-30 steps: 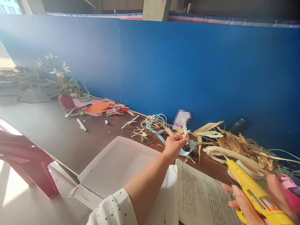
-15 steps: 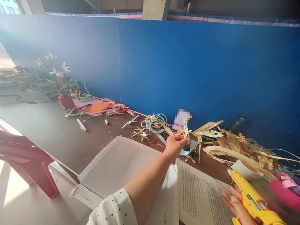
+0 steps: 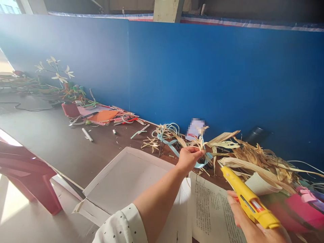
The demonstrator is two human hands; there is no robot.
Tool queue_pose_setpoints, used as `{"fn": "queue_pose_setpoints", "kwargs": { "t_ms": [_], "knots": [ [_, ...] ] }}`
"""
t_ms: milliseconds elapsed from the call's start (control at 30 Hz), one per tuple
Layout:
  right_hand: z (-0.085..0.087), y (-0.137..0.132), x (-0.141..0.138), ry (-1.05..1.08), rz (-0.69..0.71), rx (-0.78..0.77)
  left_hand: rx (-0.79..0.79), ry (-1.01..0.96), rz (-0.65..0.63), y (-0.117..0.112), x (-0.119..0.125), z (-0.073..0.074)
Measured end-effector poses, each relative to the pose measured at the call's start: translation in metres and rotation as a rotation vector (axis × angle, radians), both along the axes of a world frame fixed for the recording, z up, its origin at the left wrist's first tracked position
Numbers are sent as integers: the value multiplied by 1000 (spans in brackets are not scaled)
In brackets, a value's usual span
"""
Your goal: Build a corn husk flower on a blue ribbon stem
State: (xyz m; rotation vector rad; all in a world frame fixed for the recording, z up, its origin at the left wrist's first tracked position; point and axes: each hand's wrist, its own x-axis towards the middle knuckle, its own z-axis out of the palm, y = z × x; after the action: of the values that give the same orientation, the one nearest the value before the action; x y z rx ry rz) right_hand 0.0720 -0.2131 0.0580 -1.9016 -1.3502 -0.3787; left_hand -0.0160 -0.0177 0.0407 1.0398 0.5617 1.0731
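My left hand (image 3: 189,158) reaches over the table and pinches a small flower (image 3: 201,144) of pale corn husk strips with a light blue stem. A light blue ribbon (image 3: 201,165) lies just beside and below these fingers. In my right hand (image 3: 244,219) is a yellow hot glue gun (image 3: 241,190), its nozzle pointing up and left toward the flower but apart from it. Dried corn husks (image 3: 263,160) are heaped beyond the gun, with a white cup (image 3: 262,185) partly behind it.
A shallow white box (image 3: 126,179) and a printed sheet (image 3: 210,209) lie below my left forearm. Orange paper (image 3: 103,116), a red bottle (image 3: 71,109) and a white pen (image 3: 87,134) are farther left. A blue panel (image 3: 157,74) stands behind the table; a pink stool (image 3: 32,175) is at left.
My right hand has brought the glue gun up and to the left, closer to the flower, and its fingers have closed more around the handle. My left hand keeps nearly the same place.
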Motion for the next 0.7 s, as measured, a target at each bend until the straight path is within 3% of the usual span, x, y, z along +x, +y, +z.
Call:
{"fn": "queue_pose_setpoints", "kwargs": {
  "t_ms": [367, 700],
  "knots": [
    [-23, 26, 31, -312, 137, -42, -1, 4, -2, 0, -1, 3],
    [-18, 32, 28, -591, 111, 5, -13, -32, -31, -1, -1, 4]
  ]
}}
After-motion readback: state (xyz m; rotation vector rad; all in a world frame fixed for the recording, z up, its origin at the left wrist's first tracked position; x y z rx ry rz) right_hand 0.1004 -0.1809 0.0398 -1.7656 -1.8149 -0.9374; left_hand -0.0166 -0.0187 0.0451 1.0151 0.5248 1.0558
